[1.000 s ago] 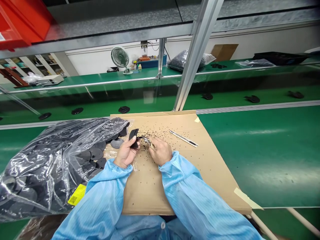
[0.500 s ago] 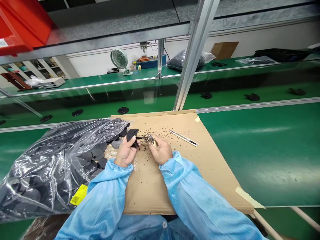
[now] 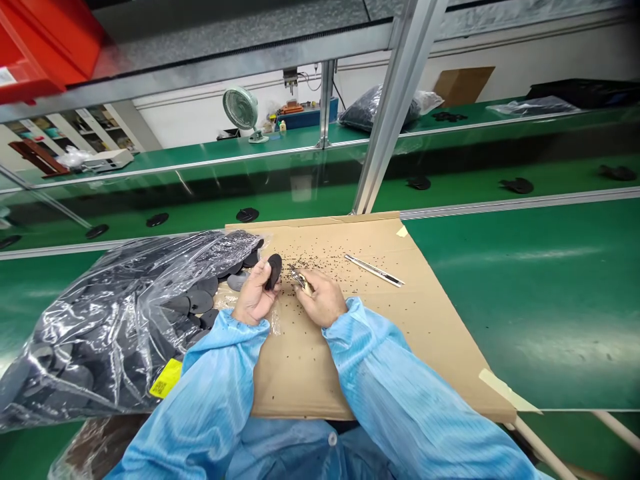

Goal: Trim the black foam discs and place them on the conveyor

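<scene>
Green belt (image 3: 525, 280) is stretching across my whole bench, and a second green belt (image 3: 200, 193) is running behind the metal post (image 3: 395, 107), carrying a few loose black discs (image 3: 247, 215). Plastic bag (image 3: 115, 320), clear and crammed with black parts, is lying to my left, its open mouth spilling discs onto the cardboard (image 3: 350, 333). That brown sheet is sitting under both my hands and is sprinkled with tiny black trimmings (image 3: 325, 257). Blue sleeves (image 3: 400, 400) are covering both my arms to the wrists.

I am pinching one black oval part (image 3: 273, 271) in my left hand (image 3: 254, 297), thumb and fingers closed on its lower end. It is standing nearly on edge just above the cardboard, near the bag's mouth, with its long axis running up and away from me and its free upper end pointing toward the far belt.

I am gripping a small metal tool (image 3: 299, 278) in my right hand (image 3: 323, 300), fingers curled tight round it; its tip is pointing left toward the part, close to it, though I cannot tell whether they are touching.

Beyond my right hand, a slim metal blade (image 3: 374, 270) is lying flat on the cardboard, apart from everything else, angled from upper left to lower right.
</scene>
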### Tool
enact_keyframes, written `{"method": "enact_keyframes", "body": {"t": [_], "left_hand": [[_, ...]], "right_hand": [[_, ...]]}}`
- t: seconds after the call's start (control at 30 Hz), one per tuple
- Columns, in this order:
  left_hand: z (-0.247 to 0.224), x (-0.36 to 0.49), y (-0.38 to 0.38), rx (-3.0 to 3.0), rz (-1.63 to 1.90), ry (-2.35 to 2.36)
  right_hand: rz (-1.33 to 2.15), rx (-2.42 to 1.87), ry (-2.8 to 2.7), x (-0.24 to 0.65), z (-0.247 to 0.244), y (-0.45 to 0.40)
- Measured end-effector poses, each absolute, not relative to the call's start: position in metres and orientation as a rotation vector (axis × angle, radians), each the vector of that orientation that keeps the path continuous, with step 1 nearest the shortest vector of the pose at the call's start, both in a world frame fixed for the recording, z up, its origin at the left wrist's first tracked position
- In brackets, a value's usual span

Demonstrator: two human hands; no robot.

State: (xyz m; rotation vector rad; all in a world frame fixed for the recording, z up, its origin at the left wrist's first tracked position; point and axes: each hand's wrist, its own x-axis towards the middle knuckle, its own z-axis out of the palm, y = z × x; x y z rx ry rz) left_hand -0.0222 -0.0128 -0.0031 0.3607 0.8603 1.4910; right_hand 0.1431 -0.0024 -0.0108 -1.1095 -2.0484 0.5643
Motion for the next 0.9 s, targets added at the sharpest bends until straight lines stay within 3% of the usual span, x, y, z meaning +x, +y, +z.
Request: {"method": "enact_keyframes", "body": {"t": [0.33, 0.9], "left_hand": [[-0.002, -0.023, -0.016, 0.392, 1.321, 0.789], [-0.008, -0.018, -0.015, 0.44, 1.385, 0.905]], "right_hand": [[0.507, -1.156, -2.357, 0.141, -0.004, -0.008], [0.298, -1.281, -2.565, 0.139, 0.003, -0.011]]}}
